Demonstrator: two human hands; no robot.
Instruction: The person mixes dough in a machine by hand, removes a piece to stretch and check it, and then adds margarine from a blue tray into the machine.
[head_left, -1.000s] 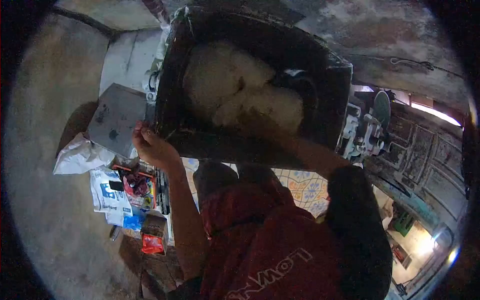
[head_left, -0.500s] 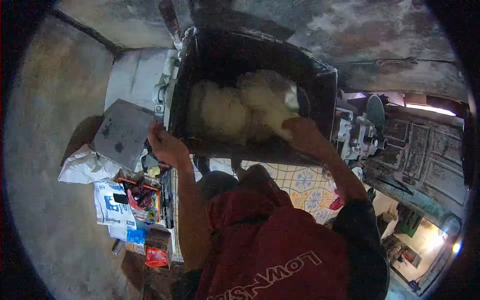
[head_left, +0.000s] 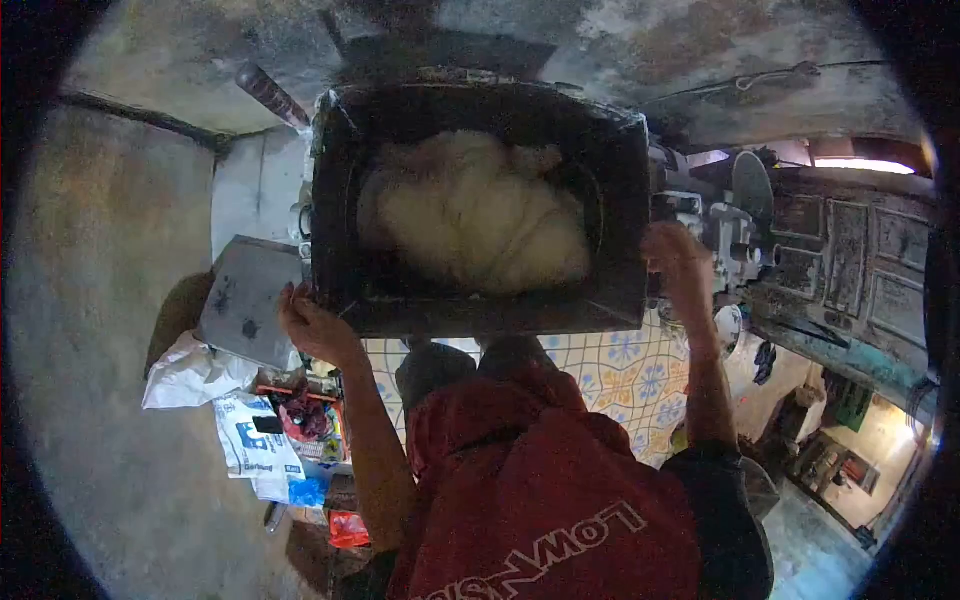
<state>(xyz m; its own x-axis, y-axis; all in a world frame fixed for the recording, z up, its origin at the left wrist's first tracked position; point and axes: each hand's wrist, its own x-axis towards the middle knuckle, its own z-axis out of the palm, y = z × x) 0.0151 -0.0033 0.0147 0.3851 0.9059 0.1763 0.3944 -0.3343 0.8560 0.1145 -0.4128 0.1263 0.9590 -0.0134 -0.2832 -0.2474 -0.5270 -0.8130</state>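
A large mass of pale dough (head_left: 470, 215) lies inside a dark, deep mixing bin (head_left: 480, 318), its surface lumpy and folded. At the bin's front left corner is my left hand (head_left: 322, 328), its fingers curled against the outer edge. My right hand (head_left: 682, 265) is at the opposite side, fingers bent in toward the right wall and slightly blurred. Neither hand touches the dough. The far sides of my fingers are hidden.
Beside the bin on the left is a grey square panel (head_left: 255, 303), with a white bag (head_left: 198, 375) and printed packaging (head_left: 255, 435) below. Metal machine parts (head_left: 725, 240) stand at the right. A dark handle (head_left: 272, 95) sticks out at upper left. Patterned tiles (head_left: 620, 390) cover the floor.
My right hand has left the dough and moved out to the bin's right side. The dough now sits lower and flatter, and the view has shifted. My left hand stays near the left corner.
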